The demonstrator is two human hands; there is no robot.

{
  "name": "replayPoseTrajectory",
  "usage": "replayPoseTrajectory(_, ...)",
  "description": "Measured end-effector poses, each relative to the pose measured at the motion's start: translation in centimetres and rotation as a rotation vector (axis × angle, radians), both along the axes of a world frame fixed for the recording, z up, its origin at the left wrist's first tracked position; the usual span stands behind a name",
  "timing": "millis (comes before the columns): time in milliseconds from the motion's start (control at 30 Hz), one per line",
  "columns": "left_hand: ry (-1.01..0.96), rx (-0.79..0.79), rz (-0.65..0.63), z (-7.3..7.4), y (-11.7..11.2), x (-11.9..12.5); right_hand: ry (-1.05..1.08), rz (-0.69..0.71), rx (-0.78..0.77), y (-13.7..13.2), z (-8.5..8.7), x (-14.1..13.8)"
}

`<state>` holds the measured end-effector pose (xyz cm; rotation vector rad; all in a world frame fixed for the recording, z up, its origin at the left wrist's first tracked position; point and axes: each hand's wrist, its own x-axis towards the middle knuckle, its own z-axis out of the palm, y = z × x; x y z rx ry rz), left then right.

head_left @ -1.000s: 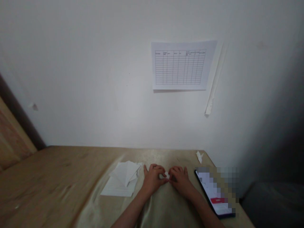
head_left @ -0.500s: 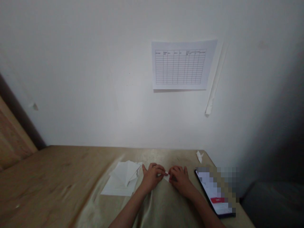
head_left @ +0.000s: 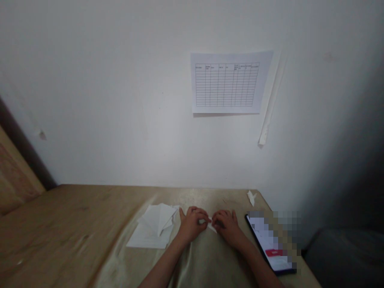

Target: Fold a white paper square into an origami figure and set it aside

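Note:
My left hand [head_left: 192, 226] and my right hand [head_left: 228, 227] rest close together on the wooden table [head_left: 75, 224], fingers curled. Between their fingertips they pinch a small white piece of paper [head_left: 211, 224], mostly hidden by the fingers. Just left of my left hand lies a pile of white folded paper sheets [head_left: 156, 226].
A phone [head_left: 270, 248] with a lit screen lies at the table's right edge, near my right wrist. A small folded white paper shape [head_left: 251, 197] sits at the far right corner. A printed grid sheet [head_left: 228, 82] hangs on the white wall behind.
The hands stay in the same spot; the fingers have shifted slightly on the small paper, which now shows less between them.

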<state>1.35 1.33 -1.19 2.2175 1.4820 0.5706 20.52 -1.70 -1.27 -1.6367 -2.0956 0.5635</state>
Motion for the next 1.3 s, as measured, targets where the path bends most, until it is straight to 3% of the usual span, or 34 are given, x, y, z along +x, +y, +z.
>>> replayPoseTrajectory(267,-0.009,0.002,0.019,0.4,-0.4,0.5,0.130,-0.001,0.088,0.3,-0.6,0.3)
replayPoseTrajectory(833,0.048,0.117,0.044,-0.3,-1.4,1.6,0.218,-0.035,0.032,1.4,-1.4,0.8)
replayPoseTrajectory(1300,0.031,0.060,0.010,-0.6,-1.2,1.2,0.258,-0.022,0.065,1.2,-1.4,0.9)
